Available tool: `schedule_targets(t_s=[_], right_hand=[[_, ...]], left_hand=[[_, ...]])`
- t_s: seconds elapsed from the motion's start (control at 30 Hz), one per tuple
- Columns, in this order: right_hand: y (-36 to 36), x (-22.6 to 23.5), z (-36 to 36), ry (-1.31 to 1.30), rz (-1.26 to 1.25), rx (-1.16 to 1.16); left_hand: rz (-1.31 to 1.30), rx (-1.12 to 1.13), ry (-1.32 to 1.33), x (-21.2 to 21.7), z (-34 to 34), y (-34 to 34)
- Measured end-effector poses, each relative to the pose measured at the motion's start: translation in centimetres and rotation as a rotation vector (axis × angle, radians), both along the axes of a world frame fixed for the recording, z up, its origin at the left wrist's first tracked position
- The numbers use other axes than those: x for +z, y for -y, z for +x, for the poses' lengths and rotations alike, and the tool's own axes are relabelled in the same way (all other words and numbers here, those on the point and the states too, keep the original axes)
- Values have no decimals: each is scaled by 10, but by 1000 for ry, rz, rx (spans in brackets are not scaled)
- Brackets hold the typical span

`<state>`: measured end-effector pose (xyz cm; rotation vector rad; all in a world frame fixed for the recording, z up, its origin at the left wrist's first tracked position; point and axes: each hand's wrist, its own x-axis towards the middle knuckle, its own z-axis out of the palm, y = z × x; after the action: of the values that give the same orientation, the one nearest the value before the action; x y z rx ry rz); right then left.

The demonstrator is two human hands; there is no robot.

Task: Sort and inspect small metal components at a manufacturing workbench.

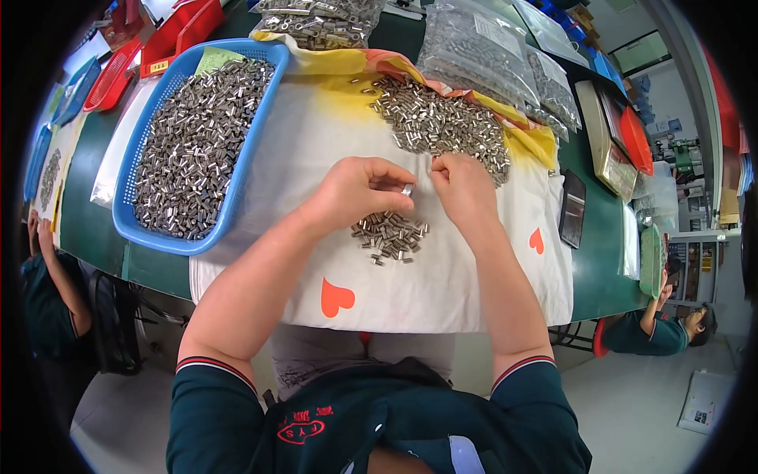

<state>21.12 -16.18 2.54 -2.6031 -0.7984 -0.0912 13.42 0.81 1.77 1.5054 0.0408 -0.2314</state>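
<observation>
My left hand [363, 186] is closed, its thumb and fingers pinching a small shiny metal cylinder [407, 189]. Just below it lies a small heap of similar metal cylinders [391, 235] on the white cloth [296, 213]. My right hand [464, 186] is closed too, fingertips pressed together a short way to the right of the left hand. Whatever those fingertips hold, if anything, is hidden. Beyond both hands spreads a larger pile of metal cylinders [442, 118], close to the right knuckles. On the left, a blue plastic basket [246, 170] is filled with many such cylinders.
Clear bags of metal parts [474, 51] stand behind the cloth's yellow-red edge. A dark phone-like device [572, 209] lies right of the cloth on the green table [604, 272]. Red baskets [185, 28] sit far left. Co-workers sit at both sides.
</observation>
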Motion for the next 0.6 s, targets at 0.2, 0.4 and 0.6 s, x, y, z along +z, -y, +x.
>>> schedule_targets(t_s=[0.2,0.4,0.6], right_hand=[[4,14,-33,-275,396,2],[3,15,-39,-343,561,113],[-5,11,-45,113,451,183]], left_hand=[[-185,29,-38,-4,1,-1],[-228,23,-32,-3,1,-1],[-115,58,-13,1,-3,0]])
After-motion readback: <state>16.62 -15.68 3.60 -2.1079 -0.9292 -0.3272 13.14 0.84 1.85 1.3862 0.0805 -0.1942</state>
